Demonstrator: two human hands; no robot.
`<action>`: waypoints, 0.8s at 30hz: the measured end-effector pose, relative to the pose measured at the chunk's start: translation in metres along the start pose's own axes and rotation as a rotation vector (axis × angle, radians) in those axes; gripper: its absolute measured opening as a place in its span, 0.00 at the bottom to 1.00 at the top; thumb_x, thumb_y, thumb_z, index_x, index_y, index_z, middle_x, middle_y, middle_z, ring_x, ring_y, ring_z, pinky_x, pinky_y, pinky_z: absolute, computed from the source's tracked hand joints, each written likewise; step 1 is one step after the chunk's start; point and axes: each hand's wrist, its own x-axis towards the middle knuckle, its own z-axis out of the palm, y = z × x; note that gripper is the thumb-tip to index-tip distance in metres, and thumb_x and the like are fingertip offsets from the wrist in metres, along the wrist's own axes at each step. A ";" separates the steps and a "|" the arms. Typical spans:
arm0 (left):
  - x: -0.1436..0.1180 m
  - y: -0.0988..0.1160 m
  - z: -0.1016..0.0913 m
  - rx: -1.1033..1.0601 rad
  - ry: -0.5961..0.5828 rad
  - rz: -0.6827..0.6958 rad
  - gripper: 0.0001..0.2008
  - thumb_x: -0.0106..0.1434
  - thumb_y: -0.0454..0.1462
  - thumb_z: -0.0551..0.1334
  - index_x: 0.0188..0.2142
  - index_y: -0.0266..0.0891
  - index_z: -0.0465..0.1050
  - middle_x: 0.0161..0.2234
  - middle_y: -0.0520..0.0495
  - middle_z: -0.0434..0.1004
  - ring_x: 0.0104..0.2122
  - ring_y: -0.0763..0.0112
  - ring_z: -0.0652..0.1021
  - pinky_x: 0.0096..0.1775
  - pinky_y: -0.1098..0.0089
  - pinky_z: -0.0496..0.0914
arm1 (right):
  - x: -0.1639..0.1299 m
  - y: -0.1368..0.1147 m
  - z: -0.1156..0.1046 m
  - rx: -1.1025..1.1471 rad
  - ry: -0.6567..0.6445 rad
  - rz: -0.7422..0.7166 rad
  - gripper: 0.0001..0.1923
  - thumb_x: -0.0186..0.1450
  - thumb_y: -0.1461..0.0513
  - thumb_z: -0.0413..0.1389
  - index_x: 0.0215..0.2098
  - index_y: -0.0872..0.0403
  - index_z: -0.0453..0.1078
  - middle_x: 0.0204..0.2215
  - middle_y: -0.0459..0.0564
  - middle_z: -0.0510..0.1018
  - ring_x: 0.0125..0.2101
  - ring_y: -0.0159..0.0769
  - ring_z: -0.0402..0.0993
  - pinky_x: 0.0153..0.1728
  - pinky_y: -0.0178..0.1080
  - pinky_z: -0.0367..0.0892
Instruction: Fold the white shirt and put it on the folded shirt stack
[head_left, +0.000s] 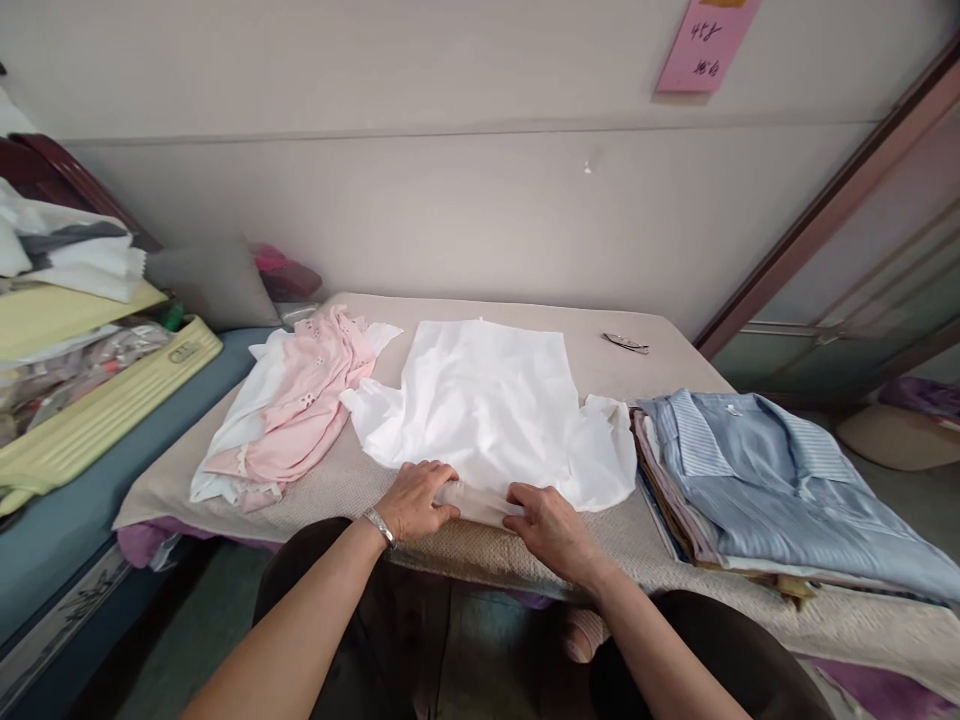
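A white short-sleeved garment [487, 410] lies spread on the covered bed, its sleeves out to the left and right. Its near edge, which looks like a sheer collar or neckline band [477, 500], is stretched between my two hands. My left hand [420, 503] pinches the band's left end, thumb in front and fingers behind; a silver bracelet is on that wrist. At the right end, my right hand [551, 527] grips the same band between thumb and fingers.
Pink and white clothes [311, 385] lie in a heap on the left. On the right is a stack of folded clothes, topped by a blue striped shirt [757, 480]. Small metal thread snips [625, 343] rest near the wall. A yellow plastic basket [142, 390] stands far left.
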 end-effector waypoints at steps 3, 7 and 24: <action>0.003 -0.002 -0.004 -0.073 0.016 -0.041 0.12 0.60 0.37 0.65 0.44 0.43 0.71 0.41 0.49 0.79 0.44 0.59 0.77 0.46 0.61 0.65 | 0.003 0.004 0.000 -0.019 -0.006 0.029 0.04 0.68 0.65 0.56 0.39 0.50 0.70 0.28 0.44 0.77 0.34 0.38 0.72 0.34 0.35 0.54; 0.005 -0.007 -0.010 -0.239 0.074 -0.057 0.02 0.62 0.35 0.61 0.33 0.42 0.68 0.30 0.53 0.75 0.32 0.67 0.75 0.37 0.67 0.64 | 0.007 0.009 0.004 -0.103 0.019 0.056 0.04 0.72 0.63 0.53 0.40 0.50 0.70 0.29 0.45 0.79 0.34 0.40 0.74 0.33 0.36 0.53; 0.001 -0.006 0.002 0.365 0.227 -0.117 0.03 0.68 0.34 0.57 0.41 0.40 0.67 0.39 0.41 0.77 0.42 0.55 0.76 0.47 0.57 0.61 | 0.011 0.010 0.017 -0.401 0.239 0.056 0.02 0.68 0.63 0.57 0.39 0.53 0.67 0.35 0.51 0.78 0.38 0.43 0.73 0.44 0.43 0.55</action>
